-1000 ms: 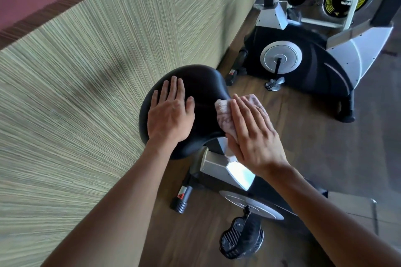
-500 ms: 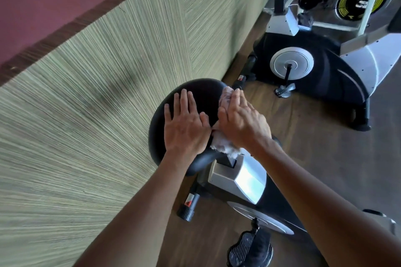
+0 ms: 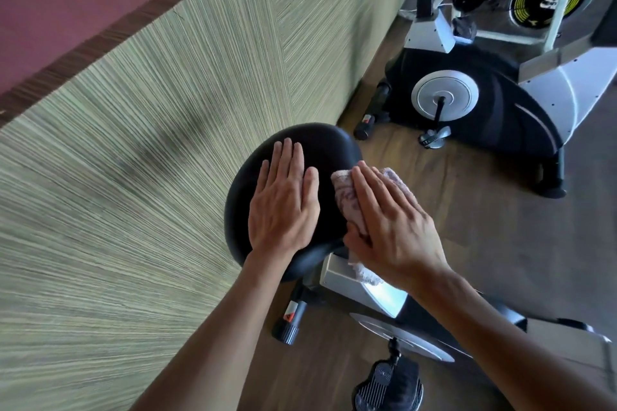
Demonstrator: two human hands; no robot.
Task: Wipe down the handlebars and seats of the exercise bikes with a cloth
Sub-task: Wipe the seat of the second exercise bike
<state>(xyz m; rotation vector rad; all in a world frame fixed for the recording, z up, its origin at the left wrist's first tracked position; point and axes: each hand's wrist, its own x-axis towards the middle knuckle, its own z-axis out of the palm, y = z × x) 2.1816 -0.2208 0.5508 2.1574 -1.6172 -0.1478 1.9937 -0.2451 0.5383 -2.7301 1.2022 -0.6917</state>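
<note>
Brown wood-look floor [image 3: 467, 210] beside a green striped wall panel [image 3: 167, 110]. Left hand [image 3: 283, 207] rests flat, fingers straight, on the round black padded bike seat [image 3: 320, 150]. Right hand [image 3: 394, 230], fingers extended, presses a pale pinkish cloth [image 3: 347, 200] against the seat's right edge.

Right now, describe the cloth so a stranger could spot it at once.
Start at the striped green wall and find the round black seat beside it. The cloth lies on the seat's right edge under the flat right hand. It is pale, pinkish and crumpled, the only soft thing among hard bike parts.
</note>
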